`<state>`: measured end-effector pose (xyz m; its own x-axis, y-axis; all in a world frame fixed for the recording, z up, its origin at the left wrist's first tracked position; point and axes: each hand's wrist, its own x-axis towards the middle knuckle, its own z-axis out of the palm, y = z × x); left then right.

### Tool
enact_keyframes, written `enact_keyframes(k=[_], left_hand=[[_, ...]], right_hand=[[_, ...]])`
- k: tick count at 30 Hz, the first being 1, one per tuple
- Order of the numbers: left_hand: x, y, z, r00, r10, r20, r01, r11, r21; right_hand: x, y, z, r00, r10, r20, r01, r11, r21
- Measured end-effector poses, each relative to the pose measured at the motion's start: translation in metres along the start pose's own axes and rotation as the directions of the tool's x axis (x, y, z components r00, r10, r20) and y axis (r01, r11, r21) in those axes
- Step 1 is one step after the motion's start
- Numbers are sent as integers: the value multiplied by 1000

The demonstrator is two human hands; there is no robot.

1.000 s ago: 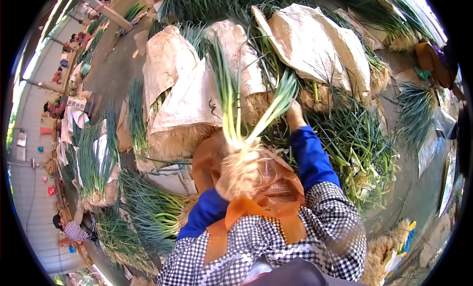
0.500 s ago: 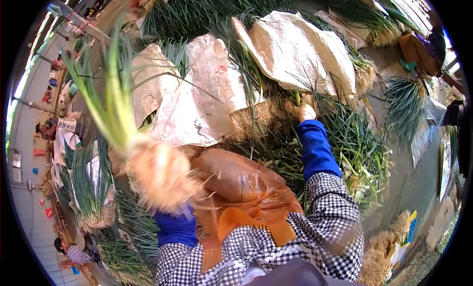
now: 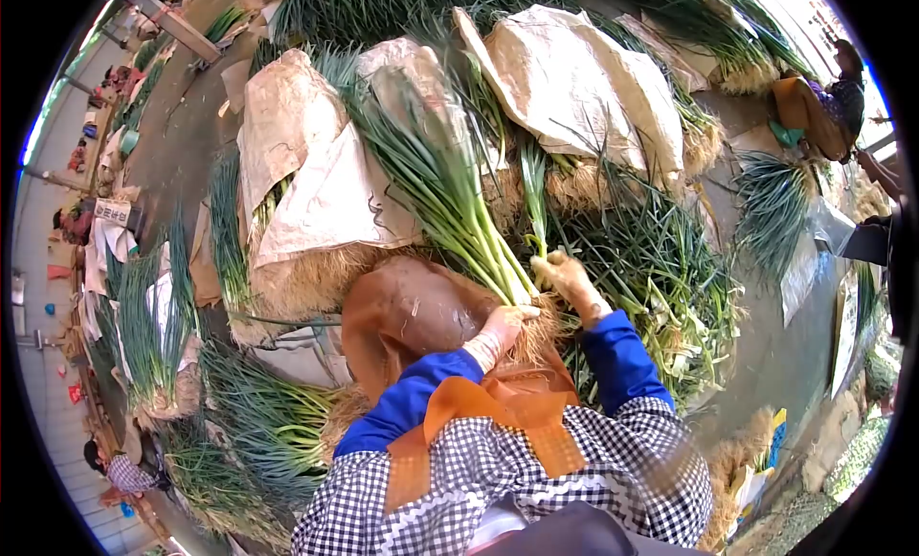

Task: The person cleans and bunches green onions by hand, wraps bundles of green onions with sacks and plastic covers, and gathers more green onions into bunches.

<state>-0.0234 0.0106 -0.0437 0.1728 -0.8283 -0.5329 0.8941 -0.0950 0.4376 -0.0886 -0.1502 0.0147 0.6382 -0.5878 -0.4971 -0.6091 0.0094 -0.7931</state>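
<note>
My left hand (image 3: 500,330) is closed around the root end of a bunch of green onions (image 3: 469,226). Its leaves fan up and left over pale sacks, and its shaggy roots (image 3: 541,334) hang to the right of the hand. Just right of the bunch, my right hand (image 3: 571,280) pinches the lower end of a smaller green onion stalk (image 3: 534,197), whose leaves point up. Both hands are close together above the brown apron (image 3: 412,307). Part of the left fingers is hidden behind the stems.
Pale woven sacks (image 3: 565,87) cover green onions with tan roots in front of me. Loose leaves and trimmings (image 3: 661,288) lie at my right, and more green onions (image 3: 278,412) at my left. A person (image 3: 823,106) sits at the far right, another (image 3: 129,470) at lower left.
My left hand has swung from the left to the middle, bringing the bunch beside my right hand. My right hand has pulled back toward me with a stalk.
</note>
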Motion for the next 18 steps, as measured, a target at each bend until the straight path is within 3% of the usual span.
enact_keyframes(k=[1, 3, 4, 5, 7, 8, 9, 11, 12, 13, 15, 16, 17, 18], left_hand=[[3, -3, -5, 1000, 2, 4, -2, 1000, 3], [-1, -1, 3, 1000, 6, -28, -5, 1000, 30], [-1, -1, 10, 990, 78, -117, -46, 966, 255], [-3, 3, 13, 990, 82, -115, -50, 966, 255], [-9, 9, 18, 972, 229, -50, -135, 723, 677], [16, -13, -9, 959, 263, -108, -204, 901, 383], [13, -5, -11, 987, 115, -111, -83, 963, 256], [-11, 16, 19, 988, 97, -119, -98, 995, -3], [-20, 25, 38, 968, 80, -237, -50, 990, 131], [-6, 17, 11, 987, -60, -147, 39, 990, -137], [12, 2, -6, 981, 79, -179, -80, 997, 1], [13, 4, -6, 981, 80, -175, -80, 997, 4], [11, 6, -5, 988, 47, -149, -57, 997, -61], [8, 9, -2, 993, 17, -119, -32, 992, -126]], right_hand=[[-1, -18, -4, 976, -80, -201, -8, 915, -404], [6, -15, 0, 939, -256, -228, 74, 801, -594], [8, -14, 3, 930, -289, -228, 78, 760, -645], [7, -16, 7, 920, -320, -225, 80, 717, -693], [-3, -17, 12, 884, -400, -243, 140, 721, -679], [-17, -26, 12, 925, -348, -153, 212, 806, -552], [-33, -33, 12, 950, -308, -48, 263, 876, -405], [-70, -27, 2, 880, -468, 83, 470, 883, -11], [-104, -55, -18, 941, -268, 204, 240, 959, 153], [-108, -38, -37, 938, -163, 307, 67, 951, 301], [-101, -14, -70, 984, -44, 174, -11, 954, 299], [-96, -16, -81, 994, 110, 29, -112, 987, 115], [-68, 46, -102, 977, 167, -135, -204, 917, -342], [-17, 155, -121, 944, 8, -330, -309, 372, -875]])
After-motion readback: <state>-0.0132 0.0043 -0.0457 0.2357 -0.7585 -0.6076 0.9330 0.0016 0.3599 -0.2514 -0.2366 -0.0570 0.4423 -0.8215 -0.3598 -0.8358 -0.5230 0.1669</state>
